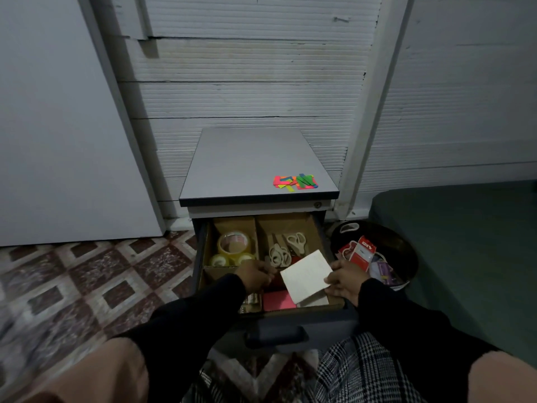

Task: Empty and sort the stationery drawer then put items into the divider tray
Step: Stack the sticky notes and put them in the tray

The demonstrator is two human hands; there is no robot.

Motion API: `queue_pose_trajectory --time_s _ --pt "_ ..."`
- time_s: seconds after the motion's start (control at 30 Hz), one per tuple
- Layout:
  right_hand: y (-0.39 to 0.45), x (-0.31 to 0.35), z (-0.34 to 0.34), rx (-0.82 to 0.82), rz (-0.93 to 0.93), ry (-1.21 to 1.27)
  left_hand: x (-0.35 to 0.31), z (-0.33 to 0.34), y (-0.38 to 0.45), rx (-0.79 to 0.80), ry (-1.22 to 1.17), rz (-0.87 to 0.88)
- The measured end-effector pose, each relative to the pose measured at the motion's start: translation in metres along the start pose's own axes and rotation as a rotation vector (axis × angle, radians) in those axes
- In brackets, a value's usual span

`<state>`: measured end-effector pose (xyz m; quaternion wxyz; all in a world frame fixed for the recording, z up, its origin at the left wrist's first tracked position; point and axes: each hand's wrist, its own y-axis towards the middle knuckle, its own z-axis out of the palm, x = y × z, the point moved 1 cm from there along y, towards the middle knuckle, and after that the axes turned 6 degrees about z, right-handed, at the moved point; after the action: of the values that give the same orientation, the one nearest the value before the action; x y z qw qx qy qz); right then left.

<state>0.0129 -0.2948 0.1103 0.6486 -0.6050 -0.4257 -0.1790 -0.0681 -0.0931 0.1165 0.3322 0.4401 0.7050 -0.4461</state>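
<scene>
The drawer (pixel 302 324) of a small cabinet stands pulled out, with a cardboard divider tray (pixel 255 225) inside. Its left compartment holds clear tape rolls (pixel 234 242); the right one holds white-handled scissors (pixel 296 241). My right hand (pixel 347 282) pinches a white paper pad (pixel 306 274) by its right edge, tilted above the front right compartment. A pink note pad (pixel 279 301) lies below it in the front middle. My left hand (pixel 257 276) hovers over the drawer's middle with curled fingers; what it holds is hidden.
Colourful sticky tabs (pixel 295 182) lie on the cabinet top (pixel 250 164). A dark round basket (pixel 406 257) with red packets (pixel 361 253) and other stationery stands on the floor at the right. A green mattress edge (pixel 465 242) lies beyond it. Patterned floor spreads left.
</scene>
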Motion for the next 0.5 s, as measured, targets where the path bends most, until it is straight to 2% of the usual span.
queue_pose_trajectory --time_s 0.1,0.17,0.23,0.3,0.43,0.5 --pt "0.006 -0.007 0.007 0.000 0.066 -0.099 0.009 -0.007 0.001 -0.134 0.419 0.191" --pt "0.009 -0.009 0.013 0.011 0.080 -0.164 0.018 -0.014 0.001 -0.126 0.701 0.259" --pt "0.011 -0.010 0.021 -0.006 0.079 -0.222 0.027 -0.019 -0.003 -0.084 0.934 0.248" --pt "0.017 -0.014 0.028 -0.042 0.076 -0.304 0.035 -0.022 -0.009 -0.019 1.057 0.176" --pt "0.027 -0.022 0.042 -0.182 -0.032 -0.786 0.045 -0.023 -0.016 0.120 1.142 0.087" --pt "0.024 -0.025 0.046 -0.204 -0.047 -0.922 0.045 -0.024 -0.016 0.133 1.143 0.078"
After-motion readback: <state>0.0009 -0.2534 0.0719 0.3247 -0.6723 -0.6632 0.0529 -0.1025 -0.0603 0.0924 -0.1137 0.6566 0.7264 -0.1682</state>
